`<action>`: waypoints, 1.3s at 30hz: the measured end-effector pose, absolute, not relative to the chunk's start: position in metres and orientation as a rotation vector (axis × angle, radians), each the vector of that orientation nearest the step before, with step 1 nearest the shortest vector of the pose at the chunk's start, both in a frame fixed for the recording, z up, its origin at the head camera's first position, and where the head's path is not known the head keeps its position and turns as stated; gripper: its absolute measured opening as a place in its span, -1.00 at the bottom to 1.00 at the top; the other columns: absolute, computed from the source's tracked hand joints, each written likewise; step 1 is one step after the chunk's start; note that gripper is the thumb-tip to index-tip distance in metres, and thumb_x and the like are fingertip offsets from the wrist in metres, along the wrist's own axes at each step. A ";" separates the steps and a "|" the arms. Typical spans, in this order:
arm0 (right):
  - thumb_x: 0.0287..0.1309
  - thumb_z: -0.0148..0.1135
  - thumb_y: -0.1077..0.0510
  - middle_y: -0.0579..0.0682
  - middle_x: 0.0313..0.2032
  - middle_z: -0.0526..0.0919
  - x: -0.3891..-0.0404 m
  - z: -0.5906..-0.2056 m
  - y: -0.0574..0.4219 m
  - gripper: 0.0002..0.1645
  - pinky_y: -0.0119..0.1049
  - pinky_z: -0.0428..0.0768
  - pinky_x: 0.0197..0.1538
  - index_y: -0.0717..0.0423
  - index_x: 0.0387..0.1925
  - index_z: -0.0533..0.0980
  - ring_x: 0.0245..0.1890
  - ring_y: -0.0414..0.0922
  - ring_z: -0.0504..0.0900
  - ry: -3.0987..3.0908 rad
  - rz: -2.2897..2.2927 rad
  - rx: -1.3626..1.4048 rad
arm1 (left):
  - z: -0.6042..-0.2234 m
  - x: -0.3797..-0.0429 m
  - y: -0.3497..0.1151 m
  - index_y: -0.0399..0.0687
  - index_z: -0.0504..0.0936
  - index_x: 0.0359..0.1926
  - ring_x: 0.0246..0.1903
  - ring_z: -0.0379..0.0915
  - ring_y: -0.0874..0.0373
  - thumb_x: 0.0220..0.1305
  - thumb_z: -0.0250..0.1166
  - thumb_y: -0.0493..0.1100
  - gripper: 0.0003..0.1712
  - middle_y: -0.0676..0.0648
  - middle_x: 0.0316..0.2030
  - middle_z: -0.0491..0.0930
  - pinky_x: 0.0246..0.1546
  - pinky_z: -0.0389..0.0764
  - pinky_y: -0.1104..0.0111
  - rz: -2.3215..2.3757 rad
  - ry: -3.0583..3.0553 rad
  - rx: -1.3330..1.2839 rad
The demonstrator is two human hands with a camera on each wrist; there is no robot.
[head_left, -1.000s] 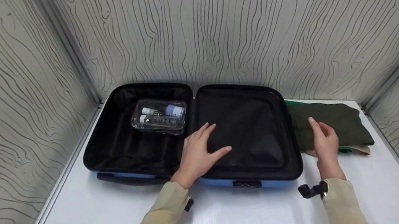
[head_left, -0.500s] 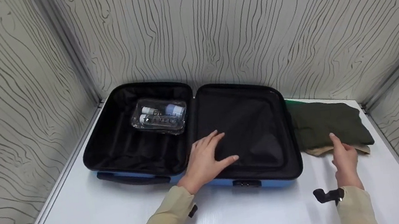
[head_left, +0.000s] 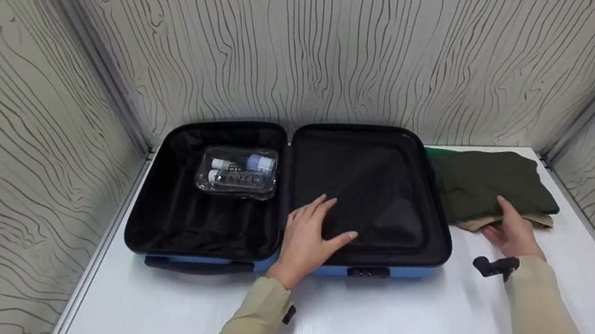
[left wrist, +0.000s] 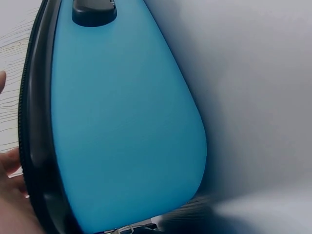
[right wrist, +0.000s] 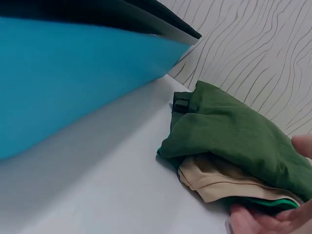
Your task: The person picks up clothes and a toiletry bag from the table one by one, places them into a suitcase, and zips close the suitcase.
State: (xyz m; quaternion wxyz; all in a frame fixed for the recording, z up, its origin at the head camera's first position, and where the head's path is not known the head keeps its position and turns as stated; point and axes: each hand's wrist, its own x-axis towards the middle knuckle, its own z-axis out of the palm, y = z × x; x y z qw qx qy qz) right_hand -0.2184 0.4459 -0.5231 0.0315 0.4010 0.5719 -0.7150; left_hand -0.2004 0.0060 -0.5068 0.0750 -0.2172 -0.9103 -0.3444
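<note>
A blue suitcase (head_left: 406, 273) with a black lining lies open flat on the white table. My left hand (head_left: 305, 243) lies over the near edge of its right half, fingers spread and thumb apart; in the left wrist view its fingers (left wrist: 10, 161) show behind the black rim. My right hand (head_left: 515, 233) is at the near edge of a stack of folded clothes (head_left: 489, 179), dark green on top with beige and brighter green below. In the right wrist view its fingers (right wrist: 243, 222) touch the stack's lower edge, thumb above. Whether the thumb presses the cloth is unclear.
Inside the suitcase's left half sits a clear travel pouch (head_left: 238, 175) with several small bottles. Part of the clothes stack is hidden behind the suitcase's right side. Patterned walls (head_left: 316, 44) close in the table (head_left: 375, 323) at the back and both sides.
My right hand has moved right and toward me from above the clothes, then turned its fingers to the stack's near edge. My left hand shifted slightly right and nearer, then stayed there.
</note>
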 end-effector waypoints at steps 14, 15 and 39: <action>0.53 -0.03 -0.04 -0.12 0.05 0.34 -0.231 -0.527 0.447 -0.16 -0.41 0.51 0.16 -0.04 0.63 -0.14 0.05 -0.28 0.41 1.626 -2.277 1.367 | -0.510 -0.201 0.013 0.08 0.39 0.48 0.40 0.24 0.02 0.24 0.16 0.56 -0.02 -0.06 0.46 0.29 0.42 0.12 0.09 -1.000 -2.757 -0.647; 0.53 -0.03 -0.04 -0.13 0.04 0.34 -0.231 -0.527 0.447 -0.18 -0.41 0.53 0.13 -0.03 0.63 -0.11 0.04 -0.28 0.41 1.638 -2.272 1.369 | -0.510 -0.201 0.014 0.08 0.38 0.48 0.40 0.23 0.01 0.24 0.16 0.56 -0.02 -0.06 0.46 0.29 0.43 0.12 0.10 -0.999 -2.759 -0.646; 0.55 -0.09 -0.06 0.03 0.57 -0.11 -0.167 -0.536 0.433 -0.05 -0.40 0.51 0.16 0.01 0.62 -0.41 0.38 -0.19 0.25 1.752 -2.395 1.267 | -0.504 -0.200 0.020 0.09 0.36 0.49 0.42 0.20 0.03 0.27 0.14 0.55 -0.03 -0.07 0.48 0.27 0.44 0.09 0.12 -1.053 -2.747 -0.679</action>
